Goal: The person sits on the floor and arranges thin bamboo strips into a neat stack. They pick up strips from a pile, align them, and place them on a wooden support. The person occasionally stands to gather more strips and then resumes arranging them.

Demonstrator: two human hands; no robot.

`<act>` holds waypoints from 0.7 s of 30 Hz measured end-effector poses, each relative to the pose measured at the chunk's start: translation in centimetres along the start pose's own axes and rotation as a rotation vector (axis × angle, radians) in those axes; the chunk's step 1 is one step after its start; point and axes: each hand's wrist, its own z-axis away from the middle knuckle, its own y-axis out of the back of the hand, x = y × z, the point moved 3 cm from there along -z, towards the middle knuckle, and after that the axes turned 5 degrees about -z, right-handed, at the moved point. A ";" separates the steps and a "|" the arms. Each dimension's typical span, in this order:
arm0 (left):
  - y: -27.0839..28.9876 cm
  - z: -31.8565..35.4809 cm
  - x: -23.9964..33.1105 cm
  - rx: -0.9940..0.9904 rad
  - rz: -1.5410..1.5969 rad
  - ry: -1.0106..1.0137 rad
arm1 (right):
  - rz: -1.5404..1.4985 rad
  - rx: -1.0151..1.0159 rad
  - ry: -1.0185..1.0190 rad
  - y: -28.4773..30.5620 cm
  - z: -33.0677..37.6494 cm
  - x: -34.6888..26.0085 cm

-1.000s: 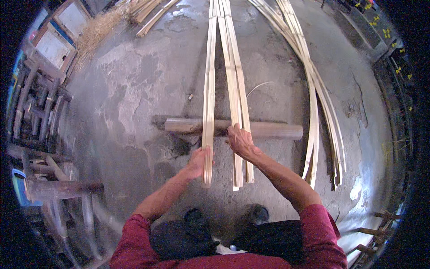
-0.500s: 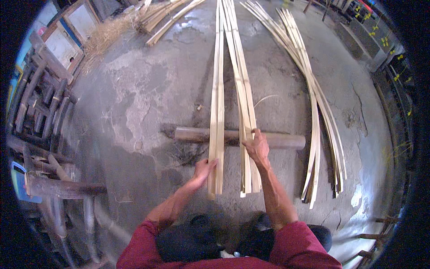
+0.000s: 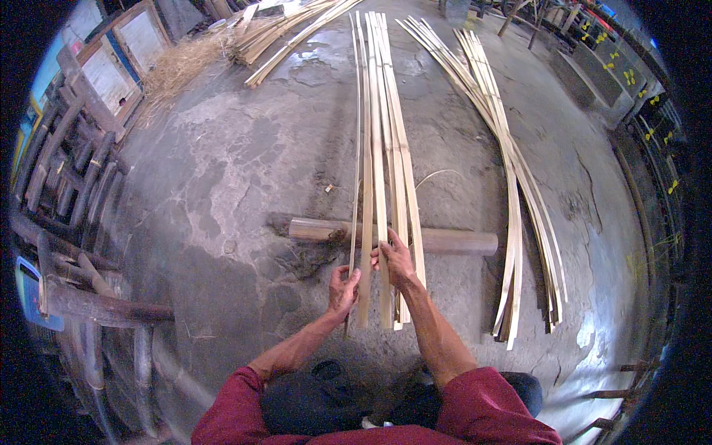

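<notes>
Several long bamboo strips (image 3: 380, 170) lie side by side on the concrete floor (image 3: 245, 170), running from the far end of the scene toward the person, their near ends resting across a round wooden log (image 3: 452, 241) that lies crosswise. The left hand (image 3: 343, 289) is curled around the near end of one strip on the left side of the bundle, fingers closed over its edge. The right hand (image 3: 395, 259) lies on the strips just near of the log, fingers pressed down and partly wrapped on one of them; whether it pinches a single strip or only steadies several is hard to tell from this angle.

These strips look thin, light and springy: stiff across their width but ready to bow and whip along their length, with split edges that may be sharp and splintery. A hold near the end, by the flat faces rather than the edges, with the log bearing the weight, seems the safest way to shift one.

To the right, well apart, a second curved bundle of strips (image 3: 519, 245) lies on the floor. More split bamboo (image 3: 282, 37) is piled at the far left.
</notes>
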 end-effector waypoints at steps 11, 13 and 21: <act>1.4 -0.8 0.6 -0.134 -0.307 0.134 | 1.403 0.273 0.273 1.0 -1.7 2.8; 0.8 -0.6 1.4 -0.113 -0.510 -0.050 | 1.209 0.234 0.260 1.4 -1.5 2.9; -1.1 -0.9 1.1 -0.299 -0.720 -0.108 | 1.185 0.335 0.241 0.6 1.8 0.5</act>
